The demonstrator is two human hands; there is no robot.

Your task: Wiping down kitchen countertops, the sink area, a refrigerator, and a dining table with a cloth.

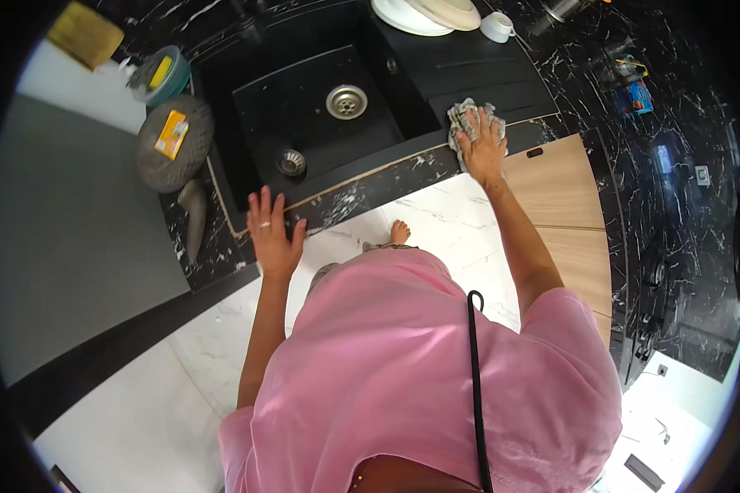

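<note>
Nearest: pink loose cotton top fills the lower frame, black cable running down it; bare foot on the white marble-look floor (460, 222) below the surface edge.

Left hand (273, 232): open, fingers spread flat, palm down on the front lip of the black white-veined stone surface (370, 191). Holds nothing; reads as a brace so the body can lean in.

Right hand (483, 148): flat, fingers splayed, pressing a crumpled grey checked cloth (467, 117) onto the surface, right of the black rectangular sink (321, 123) at the near edge of its ribbed drainer. Pressed, not pinched, which suits wiping.

Sink: steel drain (347, 102) open, loose steel strainer plug (291, 162) lying in the near-left corner of the basin.

Left of sink: round grey mat (191, 156) carrying a yellow packet. Far edge: stacked pale plates (427, 14) and a white cup (497, 26), parked beyond the drainer, clear of the cloth.
</note>
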